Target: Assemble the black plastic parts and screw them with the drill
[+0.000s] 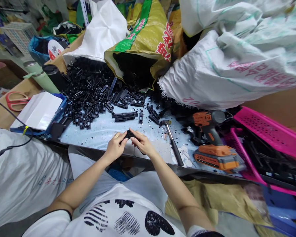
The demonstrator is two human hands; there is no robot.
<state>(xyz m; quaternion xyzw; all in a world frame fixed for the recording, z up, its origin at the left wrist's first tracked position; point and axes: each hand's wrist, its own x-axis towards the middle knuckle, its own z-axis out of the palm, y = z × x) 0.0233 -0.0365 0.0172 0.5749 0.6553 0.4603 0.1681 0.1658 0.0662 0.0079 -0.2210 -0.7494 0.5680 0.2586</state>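
Over the front edge of the table, my left hand [116, 145] and my right hand [141, 142] meet on a small black plastic part [129, 134]. Both are closed, with thumbs and fingers pinching it from either side. The fingers cover much of the part, so its exact kind does not show. Just beyond my hands lie several long black plastic pieces [124, 117] and a short upright black piece [140, 116]. A hammer [174, 143] with a black grip rests to the right of my right hand.
A big heap of black parts [88, 89] covers the back left. Sacks, one of them yellow [148, 33], stand behind. An orange cordless drill [212, 141] and a pink basket [261, 131] are at right. Red-handled scissors [16, 101] and a notepad [38, 110] lie left.
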